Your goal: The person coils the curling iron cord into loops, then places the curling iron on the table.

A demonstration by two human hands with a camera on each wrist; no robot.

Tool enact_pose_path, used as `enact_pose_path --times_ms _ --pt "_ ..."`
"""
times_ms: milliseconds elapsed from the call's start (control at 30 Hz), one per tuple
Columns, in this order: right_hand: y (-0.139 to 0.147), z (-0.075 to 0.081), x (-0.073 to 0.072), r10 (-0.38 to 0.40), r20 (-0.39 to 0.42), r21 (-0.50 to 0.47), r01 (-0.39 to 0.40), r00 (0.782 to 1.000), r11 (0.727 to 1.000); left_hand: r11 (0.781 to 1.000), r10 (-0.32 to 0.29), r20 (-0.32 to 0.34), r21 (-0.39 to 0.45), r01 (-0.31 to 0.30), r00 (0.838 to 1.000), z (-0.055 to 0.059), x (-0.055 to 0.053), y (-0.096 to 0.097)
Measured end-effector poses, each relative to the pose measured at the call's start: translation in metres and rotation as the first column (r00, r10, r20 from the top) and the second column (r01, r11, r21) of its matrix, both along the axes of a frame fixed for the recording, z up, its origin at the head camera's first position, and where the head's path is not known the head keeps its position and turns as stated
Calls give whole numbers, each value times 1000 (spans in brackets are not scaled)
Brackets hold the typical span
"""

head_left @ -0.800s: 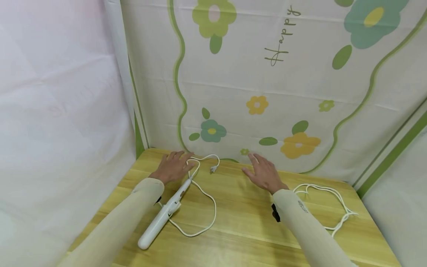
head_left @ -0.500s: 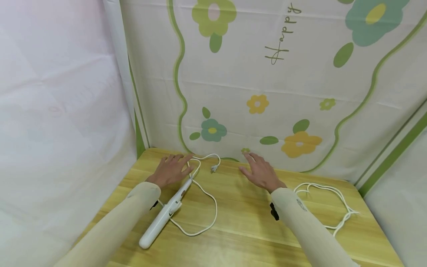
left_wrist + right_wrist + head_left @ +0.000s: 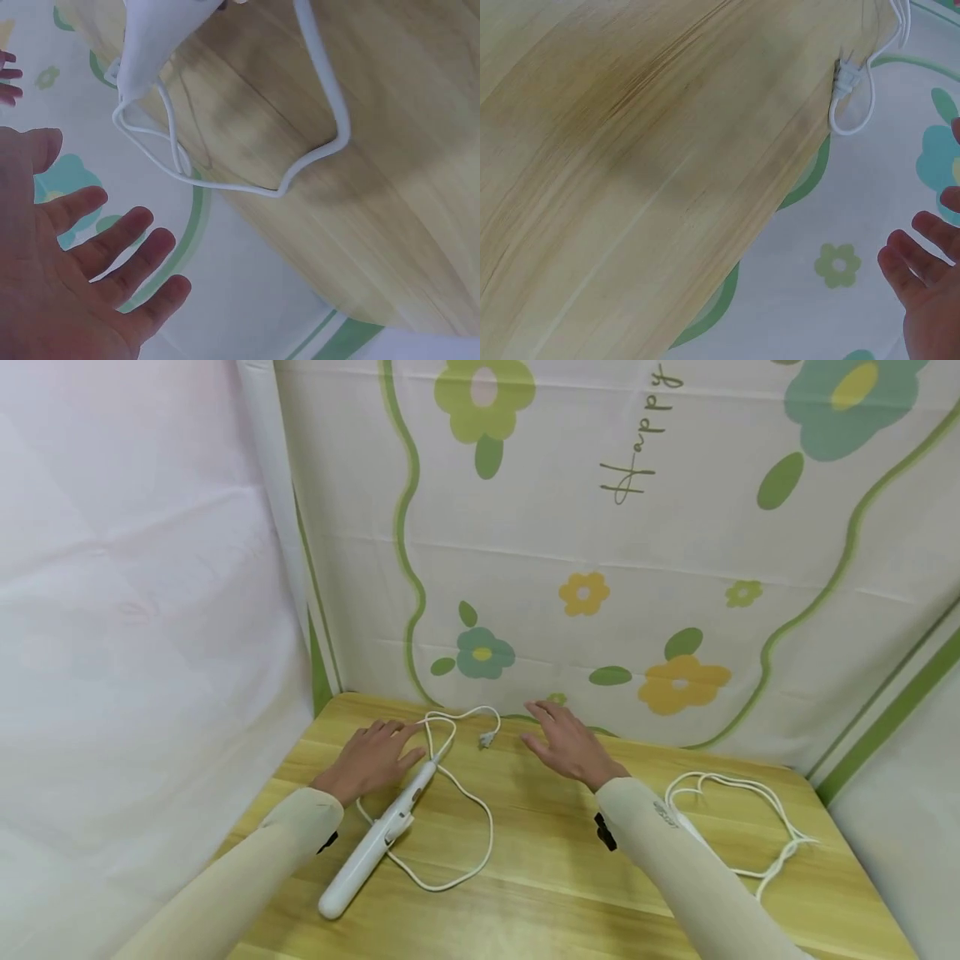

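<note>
A white curling iron (image 3: 363, 864) lies slantwise on the left of the wooden table, its clamp lever midway along and its cord end pointing away. My left hand (image 3: 370, 760) is just left of that cord end, fingers spread and nothing in them; the left wrist view shows its open palm (image 3: 82, 277) apart from the iron's tapered end (image 3: 154, 52). The white cord (image 3: 489, 827) loops to the right, and its two-pin plug (image 3: 487, 740) lies near the back edge. Right of the plug is my right hand (image 3: 570, 747), fingers extended, holding nothing.
At the right of the table (image 3: 555, 893), beside my right forearm, lies another white cable (image 3: 780, 852) in loose loops. A flower-printed cloth (image 3: 525, 543) hangs behind the back edge, and plain white cloth (image 3: 150, 610) walls off the left side.
My left hand has drawn back toward me and a little left, away from the cord. The right hand has shifted slightly left. The curling iron and cables lie as before.
</note>
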State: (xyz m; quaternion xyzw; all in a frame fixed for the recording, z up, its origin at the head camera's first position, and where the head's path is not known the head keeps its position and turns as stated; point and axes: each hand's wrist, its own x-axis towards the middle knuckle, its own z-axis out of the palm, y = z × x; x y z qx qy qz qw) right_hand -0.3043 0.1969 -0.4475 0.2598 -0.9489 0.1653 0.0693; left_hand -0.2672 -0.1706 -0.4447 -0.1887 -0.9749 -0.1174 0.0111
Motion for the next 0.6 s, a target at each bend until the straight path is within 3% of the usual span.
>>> enact_pose_path --times_ms 233,600 --pt "-11 4 -2 60 -49 24 -59 997 998 1000 0 -35 2 0 999 -1 12 -10" --pt "-32 13 1 105 -22 15 -104 994 994 999 12 -34 46 -11 999 -6 35 -27"
